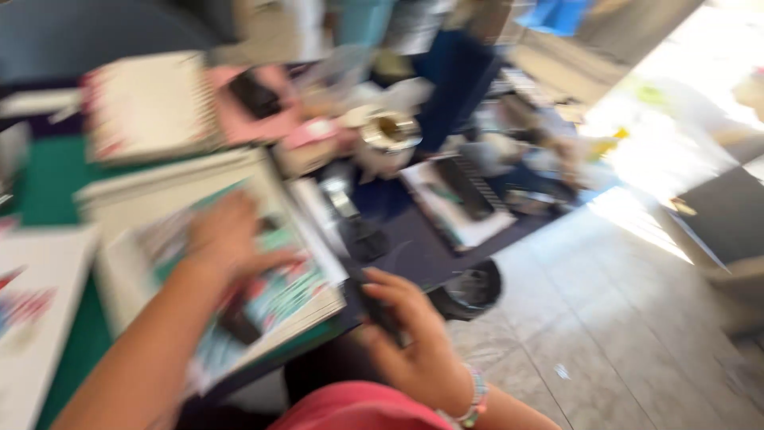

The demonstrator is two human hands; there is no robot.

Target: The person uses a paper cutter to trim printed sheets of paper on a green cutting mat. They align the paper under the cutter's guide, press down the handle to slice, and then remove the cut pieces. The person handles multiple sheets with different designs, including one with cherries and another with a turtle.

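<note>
The frame is heavily motion-blurred. The left hand [227, 239] reaches forward from the lower left, forearm bare, palm down and fingers spread flat on an open magazine [263, 299]; its grip is wide and closes on nothing. The magazine lies at the near edge of the bench [56, 171], its pages a mix of teal, white and red patches that are too smeared to make out.

The right hand [414, 334] sits lower, just off the bench edge, wrist bent with a beaded bracelet [476, 398] around it. Its fingers curl around a small dark object [380, 310], thin and black; what kind of thing it is cannot be told.

Beyond the magazine, a spiral-bound notebook [147, 103] with a pale cover and red edge marks lies at the far left. A pink flat item [259, 107] carrying something dark lies beside it. A white card with red print [28, 310] lies at the left edge. Farther right, a white rectangular pack with a dark panel [461, 203] rests on a dark blue surface. A round black object [469, 288] sits below the bench edge, against the tiled floor [605, 334].
</note>
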